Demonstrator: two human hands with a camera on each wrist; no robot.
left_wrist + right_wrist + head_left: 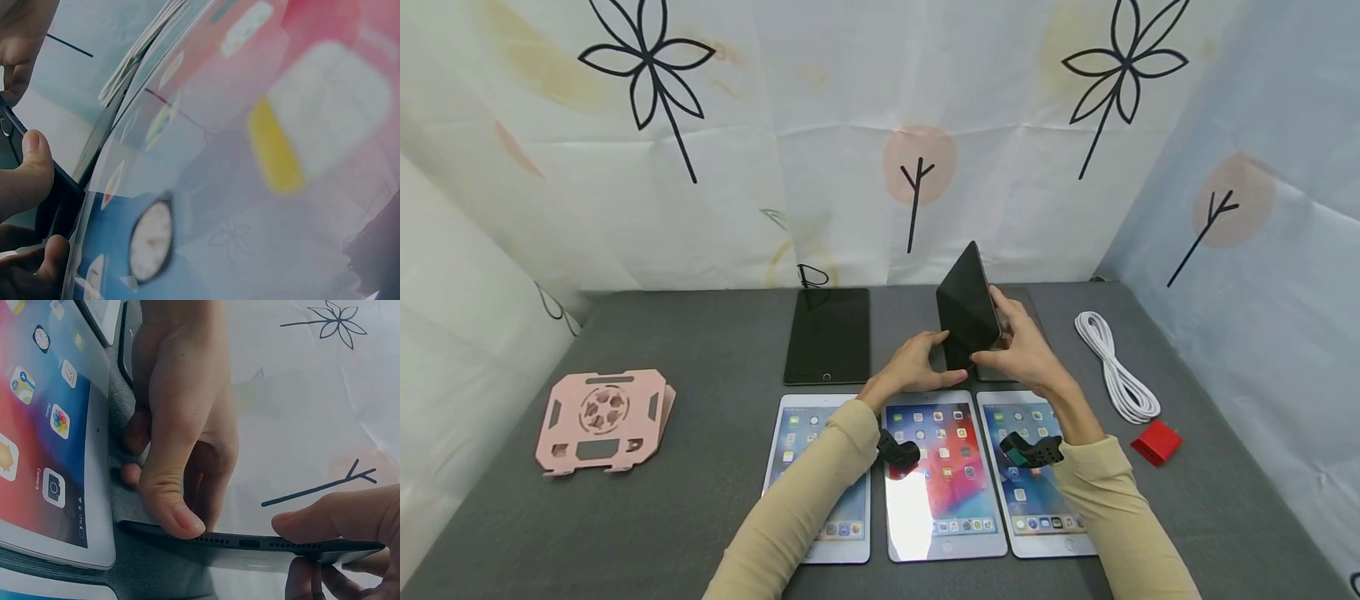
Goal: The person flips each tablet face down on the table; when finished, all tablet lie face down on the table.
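A black tablet (967, 304) is tilted up off the table near the back, its dark screen facing left. My right hand (1026, 354) grips its right edge, thumb on the edge with the port and speaker holes and fingers underneath. With thumb and fingers, my left hand (916, 364) holds the lower left part; in the right wrist view the left thumb (181, 512) lies on that same edge. Under and behind it another dark tablet (1026, 304) lies flat, mostly covered. In the left wrist view, part of the black tablet (12, 144) shows between fingers.
Three lit white tablets lie in front: left (844, 533), middle (947, 483) and right (1037, 500), partly under my forearms. A black tablet (827, 337) lies at back left. Further out are a pink stand (604, 421), a coiled white cable (1116, 367) and a red object (1157, 442).
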